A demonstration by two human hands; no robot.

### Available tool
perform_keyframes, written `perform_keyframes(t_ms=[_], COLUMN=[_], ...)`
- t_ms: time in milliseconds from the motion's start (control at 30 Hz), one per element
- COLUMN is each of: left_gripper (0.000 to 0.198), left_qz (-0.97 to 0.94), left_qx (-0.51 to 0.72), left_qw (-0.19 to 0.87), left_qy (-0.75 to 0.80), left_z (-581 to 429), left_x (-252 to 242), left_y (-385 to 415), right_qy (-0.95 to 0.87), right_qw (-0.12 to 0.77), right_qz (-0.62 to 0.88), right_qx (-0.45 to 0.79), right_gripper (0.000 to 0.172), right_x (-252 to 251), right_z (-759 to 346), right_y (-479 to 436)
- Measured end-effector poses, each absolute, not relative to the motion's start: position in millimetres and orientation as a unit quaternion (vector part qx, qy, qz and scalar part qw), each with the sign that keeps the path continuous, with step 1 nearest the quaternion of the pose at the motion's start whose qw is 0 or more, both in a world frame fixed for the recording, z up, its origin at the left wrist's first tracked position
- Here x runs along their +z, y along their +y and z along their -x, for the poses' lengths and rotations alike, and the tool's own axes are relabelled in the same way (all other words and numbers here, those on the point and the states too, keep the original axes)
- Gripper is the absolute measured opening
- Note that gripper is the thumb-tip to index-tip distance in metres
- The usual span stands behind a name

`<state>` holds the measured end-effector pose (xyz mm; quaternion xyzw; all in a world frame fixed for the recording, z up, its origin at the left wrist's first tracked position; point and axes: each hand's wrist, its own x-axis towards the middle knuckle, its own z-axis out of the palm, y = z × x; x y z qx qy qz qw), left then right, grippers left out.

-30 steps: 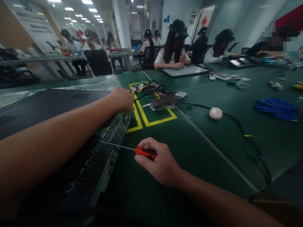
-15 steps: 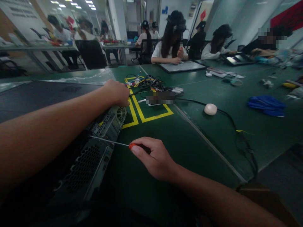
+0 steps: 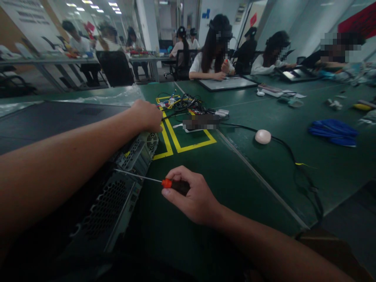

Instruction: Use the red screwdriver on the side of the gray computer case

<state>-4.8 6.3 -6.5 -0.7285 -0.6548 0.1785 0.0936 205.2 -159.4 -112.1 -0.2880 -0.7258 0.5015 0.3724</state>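
A dark computer case (image 3: 53, 121) lies on the left, its rear panel with vent grille, slots and a round fan opening turned towards the right. My left hand (image 3: 148, 114) grips the far rear corner of the case, its fingers curled down over the edge and partly hidden. In my right hand (image 3: 195, 196) is a screwdriver (image 3: 179, 186) with an orange and black handle. The thumb lies along the near side of the handle, with the fingers around the far side. Its long thin shaft points left at the rear panel; the tip meets the dark area near the slots.
Tangled cables (image 3: 188, 102) lie beyond the case near yellow tape markings (image 3: 194, 147). A pale rounded mouse-like object (image 3: 263, 136) sits by a black cable (image 3: 289, 150). Blue folded material (image 3: 333, 131) is at right. Other people work across the green table (image 3: 241, 188).
My right-hand fingers have loosened and shifted around the screwdriver handle, exposing more of its orange collar. My left hand keeps its place on the case. The view has shifted slightly.
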Motion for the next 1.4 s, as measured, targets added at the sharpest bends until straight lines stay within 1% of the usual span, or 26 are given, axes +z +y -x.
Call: perform_keyframes(t_ms=[200, 367, 633, 967, 1400], left_gripper=[0.065, 0.064, 0.063, 0.066, 0.065], left_qz=[0.727, 0.722, 0.722, 0.725, 0.729], left_qx=[0.166, 0.202, 0.222, 0.206, 0.193], left_qw=[0.084, 0.104, 0.123, 0.107, 0.122], left_qy=[-0.661, -0.653, -0.644, -0.648, -0.645], left_z=[4.0, 0.9, -2.0, -0.1, 4.2], left_x=[-6.4, -3.8, -1.5, -2.4, -7.1], left_y=[5.5, 2.2, -1.7, 0.8, 3.6], right_qy=[-0.726, -0.724, -0.723, -0.729, -0.73], right_qw=[0.375, 0.372, 0.378, 0.37, 0.357], right_qz=[0.29, 0.292, 0.286, 0.292, 0.308], right_qx=[0.499, 0.502, 0.503, 0.496, 0.496], right_gripper=[0.015, 0.015, 0.014, 0.015, 0.016], right_x=[-111.5, -112.1, -112.8, -109.6, -107.0], right_z=[-205.3, -204.5, -203.9, -205.7, -206.5], right_y=[-160.2, -160.9, -160.0, -159.9, -160.4])
